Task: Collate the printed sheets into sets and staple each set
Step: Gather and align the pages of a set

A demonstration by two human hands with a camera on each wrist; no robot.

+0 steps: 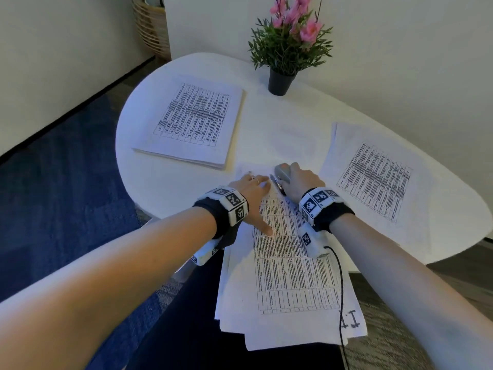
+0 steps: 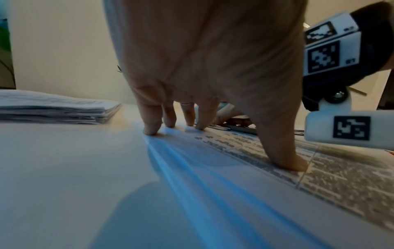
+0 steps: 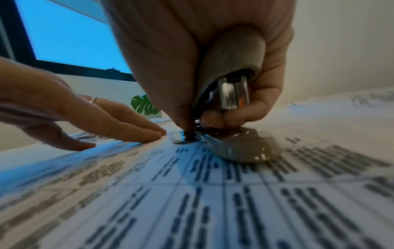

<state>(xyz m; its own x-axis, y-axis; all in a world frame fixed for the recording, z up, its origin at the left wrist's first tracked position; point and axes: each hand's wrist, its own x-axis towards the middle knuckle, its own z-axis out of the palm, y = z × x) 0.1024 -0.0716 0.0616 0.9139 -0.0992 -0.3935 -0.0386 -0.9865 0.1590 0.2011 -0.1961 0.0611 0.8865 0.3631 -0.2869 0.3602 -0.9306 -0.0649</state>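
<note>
1. Now the left hand (image 1: 250, 194), fingers spread, flattens a set of sheets (image 1: 288, 265) at lower centre.
2. Beside it, the right hand (image 1: 300, 181) grips a stapler (image 3: 232, 94) on the set's top corner.
3. Unsorted stacks remain upper left (image 1: 192, 118) and right (image 1: 373, 177); much collating looks undone.

Dim, cool-tinted lighting; both of your wrist views are soft with blur.

Your head view is evenly lit but curved at its edges, and the table (image 1: 165, 182) rim bows. In the left wrist view, blue light streaks the sheets (image 2: 192, 185) below your pressing left hand (image 2: 204, 67), with a rounded shadow nearer the lens. Around your right hand (image 3: 192, 59) gripping the stapler (image 3: 232, 67), print blurs towards the lens, its chrome glints, and a window (image 3: 70, 33) glows blue behind.
</note>
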